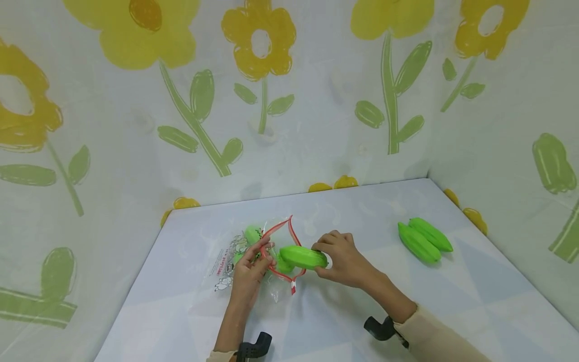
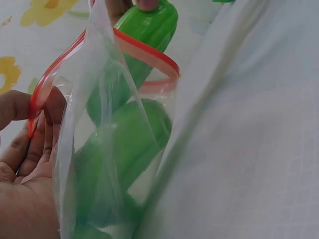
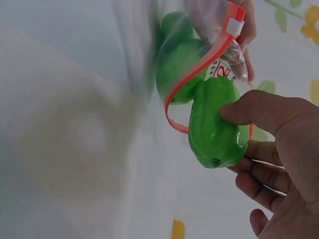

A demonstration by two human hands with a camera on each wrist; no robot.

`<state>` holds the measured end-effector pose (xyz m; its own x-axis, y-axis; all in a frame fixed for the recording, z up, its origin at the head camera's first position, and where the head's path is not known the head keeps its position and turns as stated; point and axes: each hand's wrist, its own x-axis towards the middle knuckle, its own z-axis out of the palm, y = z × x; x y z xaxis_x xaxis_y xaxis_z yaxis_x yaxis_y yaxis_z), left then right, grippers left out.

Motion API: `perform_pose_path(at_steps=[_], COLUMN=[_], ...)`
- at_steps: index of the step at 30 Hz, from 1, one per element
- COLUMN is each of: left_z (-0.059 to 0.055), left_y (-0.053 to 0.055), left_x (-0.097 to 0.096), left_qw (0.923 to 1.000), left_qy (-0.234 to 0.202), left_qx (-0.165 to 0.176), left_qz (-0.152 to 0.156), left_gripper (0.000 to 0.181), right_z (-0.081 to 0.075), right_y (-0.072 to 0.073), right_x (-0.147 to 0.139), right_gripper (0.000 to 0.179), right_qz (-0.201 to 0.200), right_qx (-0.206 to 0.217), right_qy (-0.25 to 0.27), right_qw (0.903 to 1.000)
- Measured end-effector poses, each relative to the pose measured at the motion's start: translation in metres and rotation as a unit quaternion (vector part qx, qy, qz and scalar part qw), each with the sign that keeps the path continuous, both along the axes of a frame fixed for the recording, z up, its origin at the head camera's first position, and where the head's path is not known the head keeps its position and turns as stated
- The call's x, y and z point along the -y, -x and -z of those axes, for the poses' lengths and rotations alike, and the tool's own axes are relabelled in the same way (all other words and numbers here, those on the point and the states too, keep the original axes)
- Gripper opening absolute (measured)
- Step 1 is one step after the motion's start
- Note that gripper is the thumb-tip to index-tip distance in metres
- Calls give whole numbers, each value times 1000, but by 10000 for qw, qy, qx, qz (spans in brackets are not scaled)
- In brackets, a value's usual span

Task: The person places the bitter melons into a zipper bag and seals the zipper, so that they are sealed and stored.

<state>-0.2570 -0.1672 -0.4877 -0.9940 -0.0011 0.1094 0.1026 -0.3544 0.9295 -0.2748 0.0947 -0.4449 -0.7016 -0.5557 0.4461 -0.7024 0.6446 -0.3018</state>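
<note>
My left hand [image 1: 250, 269] pinches the red-edged mouth of a clear zip bag [image 2: 107, 59], which stands open toward the right. Between the thumb and fingers of my right hand [image 1: 343, 259] is a glossy, ridged green toy cucumber [image 1: 304, 257]. Its far end reaches in through the bag's mouth, while the gripped end stays outside. Inside the bag lie several more green cucumbers [image 2: 122, 144], seen through the film in the left wrist view. A white slider [image 3: 235, 27] sits on the red zip strip in the right wrist view.
Two more green cucumbers [image 1: 419, 242] lie side by side on the table at the right. The pale tabletop [image 1: 181, 317] meets a flower-printed wall cloth [image 1: 298, 156] behind and at both sides. Printed black drawings and red lettering [image 1: 223, 263] mark the bag's left part.
</note>
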Motion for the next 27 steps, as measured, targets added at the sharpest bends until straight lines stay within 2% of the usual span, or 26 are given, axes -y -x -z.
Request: perform_pose_path(at_steps=[10, 27], left_z=[-1, 1], left_y=[-1, 1], left_x=[-1, -1], left_qw=[9999, 9998], left_qy=[57, -131], left_qx=[93, -100], left_qz=[-5, 76], left_gripper=[48, 49], right_z=[-1, 0], right_y=[5, 18], right_x=[12, 33], right_gripper=[35, 36], right_qz=[118, 413], right_qx=[61, -92], right_qy=[-58, 41], right_qw=[9999, 9991])
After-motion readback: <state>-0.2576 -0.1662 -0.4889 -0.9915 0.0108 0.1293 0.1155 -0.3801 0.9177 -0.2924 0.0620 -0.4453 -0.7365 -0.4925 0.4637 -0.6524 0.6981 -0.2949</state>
